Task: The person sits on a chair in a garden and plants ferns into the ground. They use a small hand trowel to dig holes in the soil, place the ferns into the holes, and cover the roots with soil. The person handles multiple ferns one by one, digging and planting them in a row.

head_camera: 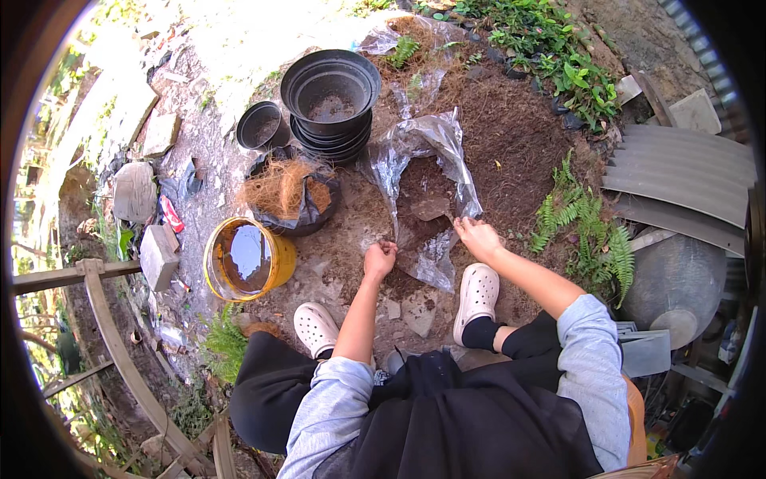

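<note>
A clear plastic sheet or bag (447,135) lies opened out on the ground before me, with dark soil (419,179) inside its raised edges. My left hand (380,258) pinches its near left edge between thumb and fingers. On the opposite side, my right hand (479,237) grips the near right edge. Between the hands, a flat brown piece (431,209) rests on the soil; what it is I cannot tell. A loose flap of the plastic spreads toward my right shoe (479,290).
Left of the plastic stand a yellow bucket of water (279,263), a black bag of coconut fibre (284,188), stacked black plant pots (332,135) and a smaller pot (261,127). Ferns (577,221) and corrugated sheets (682,161) lie to the right. Concrete blocks (158,257) sit far left.
</note>
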Motion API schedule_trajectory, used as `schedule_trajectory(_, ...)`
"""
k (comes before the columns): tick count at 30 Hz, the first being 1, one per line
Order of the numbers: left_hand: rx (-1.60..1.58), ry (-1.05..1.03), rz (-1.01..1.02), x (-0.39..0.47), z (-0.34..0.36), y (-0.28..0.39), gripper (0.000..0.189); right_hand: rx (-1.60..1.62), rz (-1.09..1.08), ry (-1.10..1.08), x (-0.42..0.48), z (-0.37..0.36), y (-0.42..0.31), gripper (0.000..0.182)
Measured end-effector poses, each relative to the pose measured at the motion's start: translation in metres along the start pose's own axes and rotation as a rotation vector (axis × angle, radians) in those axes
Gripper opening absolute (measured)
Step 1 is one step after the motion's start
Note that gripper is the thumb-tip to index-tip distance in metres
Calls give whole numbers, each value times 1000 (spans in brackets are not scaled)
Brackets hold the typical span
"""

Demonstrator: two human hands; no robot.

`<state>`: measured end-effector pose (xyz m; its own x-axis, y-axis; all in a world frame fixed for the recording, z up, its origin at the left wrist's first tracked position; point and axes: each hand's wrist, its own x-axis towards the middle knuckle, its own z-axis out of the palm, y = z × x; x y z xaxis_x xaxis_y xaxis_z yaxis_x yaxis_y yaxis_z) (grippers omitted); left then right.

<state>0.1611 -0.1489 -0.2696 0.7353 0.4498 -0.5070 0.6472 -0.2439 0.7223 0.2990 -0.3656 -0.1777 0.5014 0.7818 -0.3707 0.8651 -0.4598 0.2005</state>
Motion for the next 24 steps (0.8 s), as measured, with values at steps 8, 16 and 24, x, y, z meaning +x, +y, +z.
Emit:
schedule_trajectory(8,40,38,-3,-10,-1,12,14,114,143,97,31,-30,2,41)
schedule_trajectory(16,39,25,5,-7,-1,2,14,168,108,89,15,16,-44,49)
schedule_trajectory(24,78,59,20,-11,5,6,15,574,311,42,-2,-6,24,50)
